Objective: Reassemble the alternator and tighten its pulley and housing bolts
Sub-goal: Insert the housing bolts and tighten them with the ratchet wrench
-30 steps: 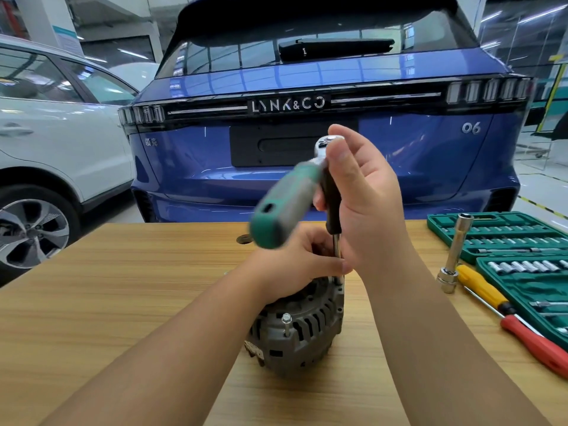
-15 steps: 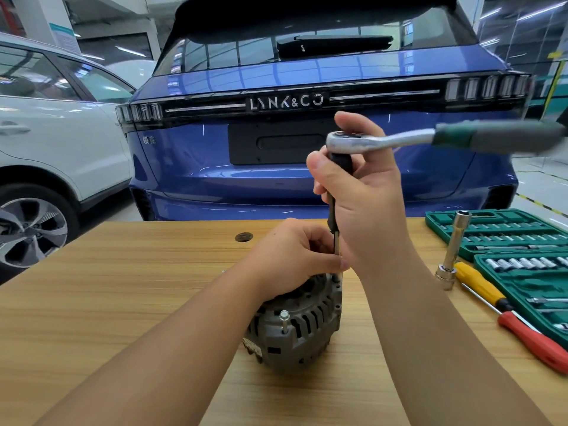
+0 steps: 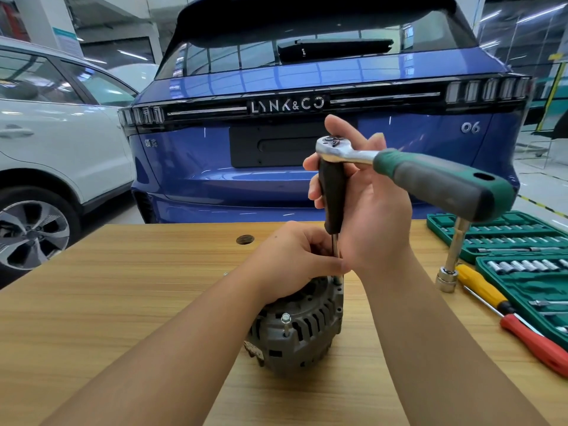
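Alternator (image 3: 302,329) is stood on the wooden table (image 3: 107,302), directly under both hands. A housing bolt (image 3: 285,321) is seen standing proud on the near side, below and nearer than the left grip, apparently not yet run down. The left hand (image 3: 292,262) is laid over the alternator top, fingers curled round the housing and against the thin extension shaft (image 3: 335,245), which is steadied there. The far-side bolt under the shaft tip is hidden by the fingers.

Just above, the right hand (image 3: 368,210) is wrapped round the black driver handle (image 3: 332,195); the thumb side is closed on it. A ratchet (image 3: 415,173) is seated on top of that handle, its green grip sticking out right of the hand, untouched.

Step judged: a far housing bolt is being tightened. To be done well: shaft kept vertical, socket kept fully seated, alternator pinned against twisting, bolts snugged evenly before final torque.

Right of the grip a deep socket on a bar (image 3: 451,262), two screwdrivers (image 3: 507,315) and green socket cases (image 3: 522,256) are laid. Beyond, a blue car (image 3: 307,87) is parked.
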A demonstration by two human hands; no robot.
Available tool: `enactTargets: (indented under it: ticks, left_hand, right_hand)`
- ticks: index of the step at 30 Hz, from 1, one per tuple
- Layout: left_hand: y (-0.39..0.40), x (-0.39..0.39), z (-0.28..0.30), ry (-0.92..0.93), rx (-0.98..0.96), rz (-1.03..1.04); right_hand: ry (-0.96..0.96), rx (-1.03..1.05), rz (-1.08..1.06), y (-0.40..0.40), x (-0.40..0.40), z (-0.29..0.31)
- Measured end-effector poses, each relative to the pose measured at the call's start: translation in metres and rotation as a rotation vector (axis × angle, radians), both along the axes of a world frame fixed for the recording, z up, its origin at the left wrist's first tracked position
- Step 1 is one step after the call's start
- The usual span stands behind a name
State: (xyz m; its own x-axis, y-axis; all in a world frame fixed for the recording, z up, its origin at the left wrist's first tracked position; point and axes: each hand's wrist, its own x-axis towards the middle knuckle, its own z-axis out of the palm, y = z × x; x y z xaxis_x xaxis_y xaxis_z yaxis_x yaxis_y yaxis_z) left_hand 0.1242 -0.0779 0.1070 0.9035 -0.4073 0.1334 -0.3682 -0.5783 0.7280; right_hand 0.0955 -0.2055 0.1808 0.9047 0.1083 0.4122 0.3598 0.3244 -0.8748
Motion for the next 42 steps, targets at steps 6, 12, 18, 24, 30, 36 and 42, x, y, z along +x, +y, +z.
enactTargets:
  ticks: [6,12,18,24,30,36,42]
  left_hand:
    - [0.001,-0.001,0.0,0.001,-0.026,0.002]
    - [0.0,-0.002,0.001,-0.004,-0.008,-0.049]
    - [-0.001,0.002,0.001,-0.016,0.03,-0.018]
    - [0.001,0.0,-0.001,-0.031,-0.01,-0.047]
    - [0.0,-0.003,-0.001,-0.047,-0.037,-0.026]
    - [0.0,0.002,-0.004,-0.006,-0.016,0.008]
    - [-0.001,0.001,-0.001,-0.03,0.021,-0.01]
  right_hand:
    - [-0.178,0.113,-0.031,0.002,0.007,-0.029]
    - [-0.215,0.056,-0.413,0.007,0.008,-0.031]
    - [-0.128,0.141,-0.119,-0.008,0.013,-0.032]
    - [-0.454,0.032,-0.224,0.01,0.016,-0.04]
    - [-0.411,0.103,-0.073,0.006,0.014,-0.039]
    - [-0.195,0.159,0.119,0.001,0.013,-0.032]
    - [-0.244,0.137,-0.275,0.004,0.011,-0.034]
